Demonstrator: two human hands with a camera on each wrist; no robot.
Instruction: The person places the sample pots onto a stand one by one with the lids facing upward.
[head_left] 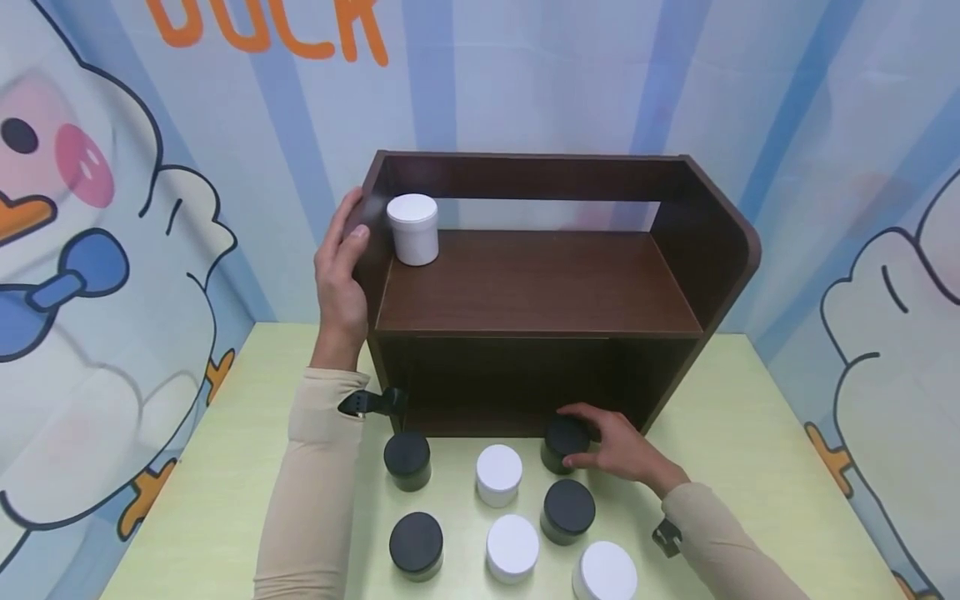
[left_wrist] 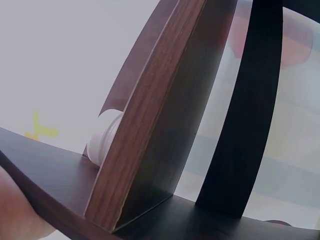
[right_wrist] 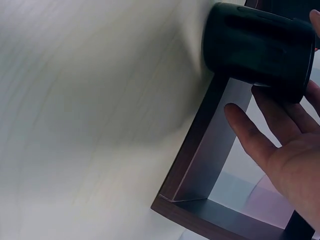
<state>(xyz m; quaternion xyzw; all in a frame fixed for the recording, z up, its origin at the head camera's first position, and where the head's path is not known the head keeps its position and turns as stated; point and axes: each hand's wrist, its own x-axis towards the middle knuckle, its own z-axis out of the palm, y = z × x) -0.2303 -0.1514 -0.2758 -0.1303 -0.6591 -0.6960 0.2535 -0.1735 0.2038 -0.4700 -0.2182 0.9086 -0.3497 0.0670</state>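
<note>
My right hand [head_left: 622, 446] has thumb and fingers round a black-lidded jar [head_left: 561, 454] at the front edge of the lower shelf. In the right wrist view this dark jar [right_wrist: 257, 47] stands close to the shelf unit's edge, fingertips on its side and lid end. My left hand [head_left: 341, 275] rests against the outer left panel of the dark brown shelf unit [head_left: 540, 287], fingers fairly straight. On the upper shelf, in the left corner, stands a white jar [head_left: 415, 242]. The left wrist view shows part of this white jar [left_wrist: 102, 137] behind a wooden panel.
In front of the unit on the pale table [head_left: 225, 500] stand more black-lidded jars [head_left: 567, 508] and several white jars [head_left: 512, 546]. A curtain [head_left: 540, 75] with blue stripes and cartoon ducks hangs close behind and along both sides.
</note>
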